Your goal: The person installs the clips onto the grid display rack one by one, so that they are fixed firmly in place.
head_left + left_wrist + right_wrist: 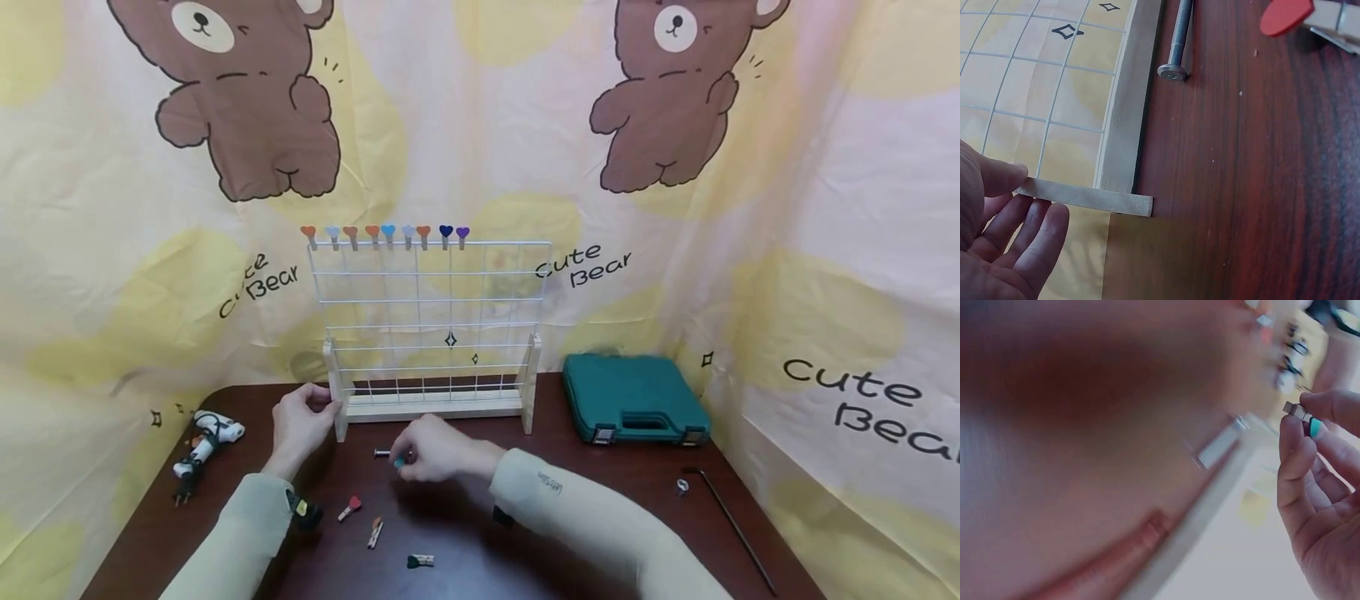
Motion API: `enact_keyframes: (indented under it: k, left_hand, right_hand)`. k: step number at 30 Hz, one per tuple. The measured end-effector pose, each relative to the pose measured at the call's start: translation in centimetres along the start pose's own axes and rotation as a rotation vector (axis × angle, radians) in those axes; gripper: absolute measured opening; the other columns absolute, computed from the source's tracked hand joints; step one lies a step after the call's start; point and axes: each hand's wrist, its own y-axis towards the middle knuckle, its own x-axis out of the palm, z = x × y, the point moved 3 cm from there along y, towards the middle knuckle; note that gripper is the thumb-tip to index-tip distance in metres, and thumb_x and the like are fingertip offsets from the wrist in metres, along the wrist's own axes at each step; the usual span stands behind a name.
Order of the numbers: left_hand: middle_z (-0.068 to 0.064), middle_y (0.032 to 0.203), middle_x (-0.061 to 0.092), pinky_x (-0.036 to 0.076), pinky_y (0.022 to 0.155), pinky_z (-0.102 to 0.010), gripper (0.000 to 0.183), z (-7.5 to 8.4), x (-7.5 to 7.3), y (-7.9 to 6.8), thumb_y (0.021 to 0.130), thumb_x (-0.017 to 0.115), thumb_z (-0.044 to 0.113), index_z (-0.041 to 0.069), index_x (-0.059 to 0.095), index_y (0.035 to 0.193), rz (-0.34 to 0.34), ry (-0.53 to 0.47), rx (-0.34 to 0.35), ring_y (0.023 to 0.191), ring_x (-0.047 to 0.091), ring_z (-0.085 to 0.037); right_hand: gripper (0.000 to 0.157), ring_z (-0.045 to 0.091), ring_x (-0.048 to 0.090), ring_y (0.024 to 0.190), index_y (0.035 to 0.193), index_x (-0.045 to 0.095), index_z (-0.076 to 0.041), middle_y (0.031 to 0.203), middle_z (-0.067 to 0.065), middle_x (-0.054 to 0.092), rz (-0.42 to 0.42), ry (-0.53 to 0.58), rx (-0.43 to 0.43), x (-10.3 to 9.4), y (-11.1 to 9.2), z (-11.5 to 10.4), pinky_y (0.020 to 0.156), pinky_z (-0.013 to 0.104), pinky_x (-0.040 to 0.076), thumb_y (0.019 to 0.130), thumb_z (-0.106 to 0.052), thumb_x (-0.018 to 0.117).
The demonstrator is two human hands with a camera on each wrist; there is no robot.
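A white wire grid rack (433, 300) stands upright in a wooden base (435, 408). My left hand (302, 423) pinches the base's left wooden upright (1085, 195) between thumb and fingers. In front of the rack, my right hand (442, 450) holds a small clothespin with a teal head (1315, 428) between thumb and fingertips. A metal bolt (1179, 47) lies on the table close to the base. Several heart-topped clothespins, such as a dark blue one (446, 232) and a purple one (462, 233), are clipped along the grid's top wire, mostly over its left part.
Clothespins with red (349, 509), orange (375, 532) and dark green (420, 562) heads lie on the dark wooden table. A white glue gun (204, 450) is at left. Rightward are a green case (636, 398), a small metal piece (682, 486) and a thin black rod (738, 533).
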Motion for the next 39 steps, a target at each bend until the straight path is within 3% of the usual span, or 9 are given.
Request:
enact_keyframes:
  k: [5, 10, 13, 17, 21, 25, 30, 33, 39]
  left_hand:
    - [-0.011, 0.094, 0.078, 0.052, 0.075, -0.039, 0.021, -0.1, 0.0, 0.1, 0.092, 0.082, 0.025, 0.008, 0.077, 0.103, 0.005, 0.011, 0.014, 0.087, 0.071, -0.028]
    - [-0.011, 0.096, 0.079, 0.053, 0.076, -0.039, 0.023, -0.1, -0.1, 0.2, 0.093, 0.082, 0.025, 0.007, 0.077, 0.105, -0.006, 0.013, 0.013, 0.088, 0.072, -0.028]
    - [-0.011, 0.096, 0.078, 0.053, 0.076, -0.039, 0.023, 0.0, -0.1, 0.3, 0.093, 0.082, 0.025, 0.007, 0.077, 0.105, -0.007, 0.013, 0.003, 0.089, 0.071, -0.028]
    - [-0.012, 0.098, 0.078, 0.052, 0.075, -0.038, 0.023, 0.0, -0.1, 0.3, 0.093, 0.082, 0.025, 0.007, 0.076, 0.105, -0.014, 0.013, -0.004, 0.089, 0.071, -0.028]
    - [-0.013, 0.100, 0.078, 0.052, 0.075, -0.038, 0.023, 0.1, -0.1, 0.2, 0.094, 0.081, 0.026, 0.007, 0.076, 0.106, -0.017, 0.013, -0.011, 0.090, 0.071, -0.028]
    - [-0.013, 0.100, 0.078, 0.052, 0.076, -0.038, 0.024, 0.0, -0.1, 0.2, 0.094, 0.081, 0.026, 0.006, 0.076, 0.107, -0.019, 0.013, -0.016, 0.091, 0.070, -0.029]
    - [-0.012, 0.098, 0.078, 0.051, 0.077, -0.039, 0.022, -0.2, -0.1, 0.3, 0.093, 0.082, 0.026, 0.008, 0.077, 0.105, -0.007, 0.016, -0.016, 0.089, 0.070, -0.029]
    - [-0.012, 0.098, 0.078, 0.052, 0.077, -0.039, 0.022, -0.2, 0.1, 0.3, 0.093, 0.082, 0.025, 0.008, 0.077, 0.105, -0.008, 0.011, -0.015, 0.089, 0.070, -0.029]
    - [-0.013, 0.095, 0.078, 0.051, 0.076, -0.039, 0.021, 0.0, 0.0, 0.1, 0.093, 0.082, 0.024, 0.007, 0.076, 0.104, -0.001, 0.000, -0.020, 0.088, 0.070, -0.029]
  right_hand:
    - [0.014, -0.006, 0.065, 0.076, 0.105, 0.084, -0.011, 0.091, -0.007, 0.078, 0.117, 0.104, 0.007, -6.9, -1.6, -0.2, 0.071, 0.015, 0.053, 0.091, -0.015, 0.083]
    - [0.010, 0.009, 0.073, 0.077, 0.102, 0.083, -0.004, 0.090, 0.001, 0.080, 0.240, 0.246, 0.048, -15.0, -2.8, -0.4, 0.069, 0.025, 0.059, 0.093, -0.009, 0.082]
    - [0.014, 0.020, 0.076, 0.080, 0.109, 0.081, -0.003, 0.095, 0.006, 0.081, 0.345, 0.232, 0.091, -19.9, -3.2, -0.2, 0.068, 0.028, 0.060, 0.096, -0.006, 0.077]
    - [0.018, 0.023, 0.072, 0.082, 0.117, 0.080, -0.007, 0.102, 0.007, 0.080, 0.480, 0.143, 0.180, -26.0, -3.5, -0.1, 0.069, 0.030, 0.059, 0.101, -0.008, 0.072]
    - [0.018, 0.021, 0.071, 0.085, 0.116, 0.080, -0.004, 0.104, 0.009, 0.077, 0.614, 0.123, 0.215, -30.4, -3.4, 0.2, 0.066, 0.026, 0.054, 0.102, -0.007, 0.070]
    - [0.015, 0.026, 0.075, 0.090, 0.110, 0.081, 0.000, 0.105, 0.012, 0.078, 0.710, 0.071, 0.221, -32.5, -2.6, 0.7, 0.069, 0.024, 0.054, 0.100, -0.006, 0.072]
    - [0.017, 0.021, 0.075, 0.092, 0.111, 0.082, -0.003, 0.105, 0.011, 0.079, 0.630, -0.056, 0.277, -32.3, -1.4, 1.1, 0.079, 0.029, 0.056, 0.101, -0.009, 0.071]
    - [0.025, 0.018, 0.070, 0.078, 0.124, 0.078, -0.005, 0.097, 0.005, 0.078, 0.620, -0.130, 0.289, -31.8, -1.4, 1.1, 0.071, 0.031, 0.053, 0.102, -0.015, 0.071]
    - [0.045, 0.014, 0.060, 0.059, 0.138, 0.068, -0.006, 0.081, 0.000, 0.070, 0.795, -0.255, 0.161, -29.4, -3.3, 0.0, 0.061, 0.029, 0.050, 0.097, -0.021, 0.078]
